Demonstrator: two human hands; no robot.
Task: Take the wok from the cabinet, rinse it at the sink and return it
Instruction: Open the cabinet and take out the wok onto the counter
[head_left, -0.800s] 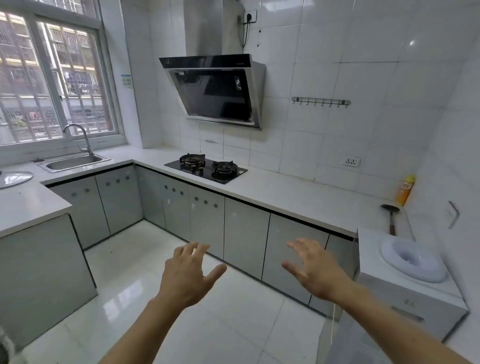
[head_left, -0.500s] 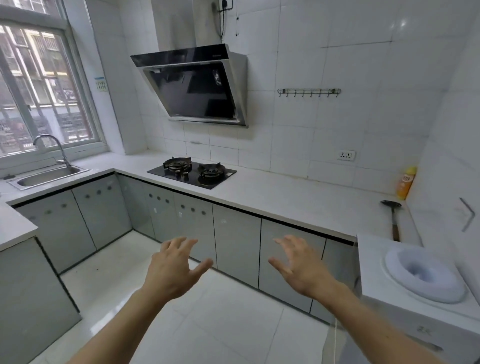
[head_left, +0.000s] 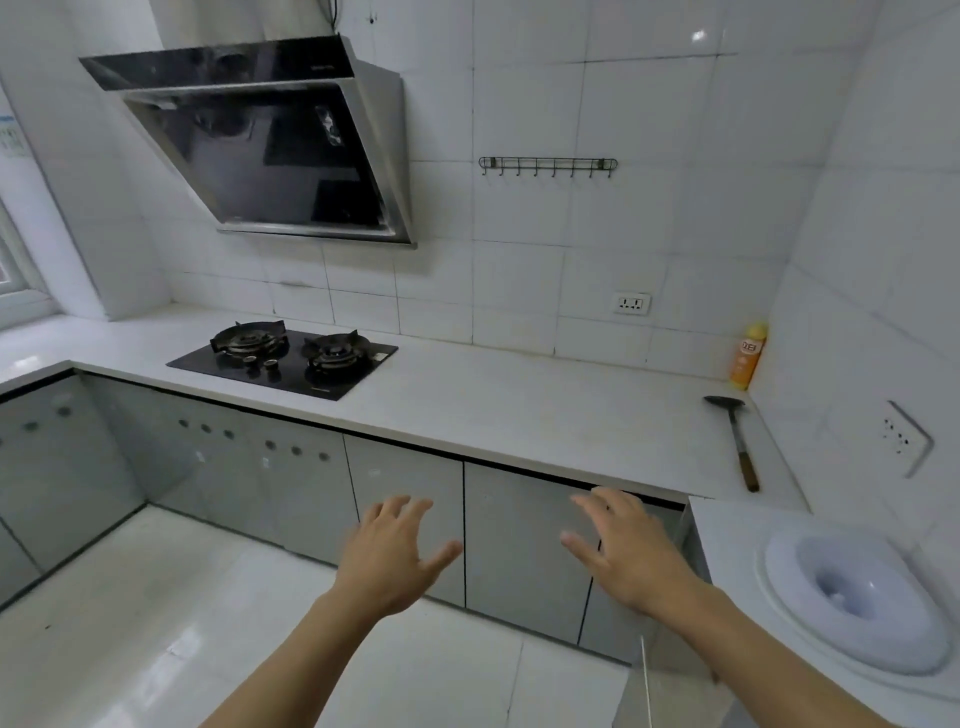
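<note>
Grey cabinet doors (head_left: 511, 535) run under the white counter (head_left: 519, 405), all closed. No wok shows and the sink is out of view to the left. My left hand (head_left: 387, 558) hovers with fingers spread in front of the door below the counter's middle. My right hand (head_left: 626, 551) is also spread and empty, held in front of the rightmost door, just under the counter edge. Neither hand visibly touches a door.
A black gas hob (head_left: 285, 358) sits on the counter under the range hood (head_left: 270, 140). A spatula (head_left: 737, 441) and an orange bottle (head_left: 748, 356) lie at the counter's right end. A white appliance with a round basin (head_left: 852, 597) stands at right. Glossy floor tiles (head_left: 156, 623) spread at left.
The view has swung right and moved closer to the cabinets; the sink and window have left the frame. Both hands stay spread and now lie in front of the right-hand doors.
</note>
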